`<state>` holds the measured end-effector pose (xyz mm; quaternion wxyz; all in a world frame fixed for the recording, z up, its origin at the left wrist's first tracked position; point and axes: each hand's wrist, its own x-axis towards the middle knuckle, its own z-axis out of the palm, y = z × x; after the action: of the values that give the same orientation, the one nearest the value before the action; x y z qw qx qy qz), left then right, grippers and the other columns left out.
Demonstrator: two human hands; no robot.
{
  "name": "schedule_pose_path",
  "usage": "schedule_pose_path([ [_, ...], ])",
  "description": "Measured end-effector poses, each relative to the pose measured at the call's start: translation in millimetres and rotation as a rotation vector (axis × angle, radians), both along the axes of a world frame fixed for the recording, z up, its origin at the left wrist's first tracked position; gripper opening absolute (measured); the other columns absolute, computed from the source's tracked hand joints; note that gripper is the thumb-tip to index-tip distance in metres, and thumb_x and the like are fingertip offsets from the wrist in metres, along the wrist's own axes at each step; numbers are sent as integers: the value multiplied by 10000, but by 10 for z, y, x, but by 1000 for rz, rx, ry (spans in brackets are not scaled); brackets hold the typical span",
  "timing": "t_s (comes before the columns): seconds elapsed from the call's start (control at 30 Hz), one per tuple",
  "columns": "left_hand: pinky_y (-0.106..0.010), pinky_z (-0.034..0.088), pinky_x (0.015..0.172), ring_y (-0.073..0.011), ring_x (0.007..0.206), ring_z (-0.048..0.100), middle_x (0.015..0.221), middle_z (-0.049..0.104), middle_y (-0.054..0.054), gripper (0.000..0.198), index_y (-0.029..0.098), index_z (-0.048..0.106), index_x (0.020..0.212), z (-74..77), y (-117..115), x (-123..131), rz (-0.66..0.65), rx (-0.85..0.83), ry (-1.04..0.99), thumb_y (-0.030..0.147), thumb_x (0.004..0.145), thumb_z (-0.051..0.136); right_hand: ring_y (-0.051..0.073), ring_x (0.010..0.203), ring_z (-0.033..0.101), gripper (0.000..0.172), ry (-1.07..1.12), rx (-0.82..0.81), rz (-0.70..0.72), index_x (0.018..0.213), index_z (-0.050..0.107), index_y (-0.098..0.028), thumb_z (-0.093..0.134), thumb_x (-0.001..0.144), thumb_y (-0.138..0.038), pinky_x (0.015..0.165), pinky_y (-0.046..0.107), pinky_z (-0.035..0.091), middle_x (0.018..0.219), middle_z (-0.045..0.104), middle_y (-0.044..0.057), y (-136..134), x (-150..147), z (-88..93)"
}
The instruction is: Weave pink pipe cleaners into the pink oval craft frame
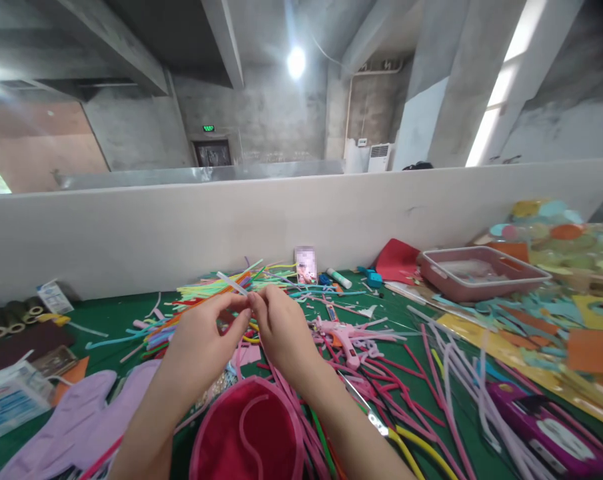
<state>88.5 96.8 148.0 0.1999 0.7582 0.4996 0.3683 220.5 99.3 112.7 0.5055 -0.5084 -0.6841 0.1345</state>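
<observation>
My left hand (208, 337) and my right hand (281, 327) meet in front of me above the green table (116, 317). Both pinch a thin pale stick, a pipe cleaner (232, 283), whose free end points up and to the left. The fingertips of the two hands touch. Below my wrists lies a dark pink felt piece (248, 433) with a pink rim. Behind the hands spreads a heap of coloured pipe cleaners (216, 293).
A pink glue gun (344, 333) lies right of my hands among pink and lilac strips. A pink tray (481, 270) stands at the back right beside cut coloured shapes. Lilac felt (71, 420) and a white packet (8, 397) lie left. A grey partition wall closes the table's far edge.
</observation>
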Motion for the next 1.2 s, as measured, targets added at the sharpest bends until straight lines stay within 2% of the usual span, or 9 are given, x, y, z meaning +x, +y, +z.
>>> schedule_pose_path([
  [0.1, -259, 461, 603, -175, 673, 594, 741, 662, -19, 291, 176, 680, 829, -51, 97, 32, -141, -164, -222, 456, 803, 606, 189, 732, 553, 239, -110, -6, -68, 753, 515, -188, 437, 965, -265, 657, 296, 379, 766, 602, 56, 7, 64, 3],
  [0.2, -211, 382, 494, -113, 539, 479, 613, 564, 33, 295, 164, 641, 718, -63, 130, 23, -180, -246, -355, 452, 737, 699, 144, 612, 514, 260, 87, -118, 80, 689, 502, -193, 514, 928, -294, 577, 259, 363, 646, 561, -1, -19, 149, 39],
  [0.33, -202, 326, 452, -85, 478, 413, 566, 527, 52, 280, 159, 643, 691, -39, 109, -58, -203, -309, -329, 422, 709, 735, 101, 525, 481, 338, 390, -397, 368, 622, 540, -174, 568, 888, -380, 517, 225, 366, 586, 554, -22, -76, 218, 56],
  [0.43, -212, 353, 475, -102, 513, 474, 603, 578, 32, 256, 160, 670, 697, -24, 104, -119, -239, -349, -214, 411, 716, 722, 99, 537, 505, 389, 363, -469, 442, 669, 632, -149, 556, 890, -460, 530, 225, 393, 629, 610, 6, -84, 248, 2],
  [0.53, -223, 399, 541, -131, 596, 556, 633, 633, 11, 228, 169, 680, 678, -41, 135, -147, -230, -370, -85, 391, 721, 709, 114, 575, 564, 560, -4, -429, 403, 827, 712, -138, 340, 979, -528, 555, 230, 426, 712, 673, 43, 51, 394, -102],
  [0.6, -236, 418, 571, -148, 623, 584, 633, 655, 6, 225, 177, 681, 669, -73, 177, -151, -188, -367, -5, 394, 723, 703, 114, 584, 578, 637, -503, -323, 127, 942, 737, -188, 185, 1016, -499, 576, 222, 427, 729, 689, 29, 262, 622, -190],
  [0.77, -257, 439, 580, -171, 632, 608, 635, 682, -5, 256, 187, 684, 659, -174, 311, -160, -119, -360, 97, 434, 725, 688, 260, 891, 590, 372, -867, -315, -198, 1235, 652, -203, 405, 961, -252, 746, 316, 408, 961, 658, 148, 988, 1444, -497],
  [1.0, -254, 446, 576, -171, 646, 630, 662, 704, -5, 236, 196, 690, 666, -277, 456, -166, -120, -406, 130, 418, 742, 668, 325, 1068, 475, 625, -1279, -288, -245, 1462, 330, -407, 362, 915, -106, 774, 379, 373, 1204, 546, 173, 1548, 1999, -971],
  [1.2, -241, 427, 527, -155, 574, 614, 621, 695, 9, 235, 208, 689, 652, -347, 499, -150, -111, -436, 117, 424, 743, 670, 321, 1044, 485, 575, -1432, -220, -218, 1429, 407, -390, 310, 937, -109, 730, 362, 359, 1202, 544, 180, 1727, 2074, -1144],
])
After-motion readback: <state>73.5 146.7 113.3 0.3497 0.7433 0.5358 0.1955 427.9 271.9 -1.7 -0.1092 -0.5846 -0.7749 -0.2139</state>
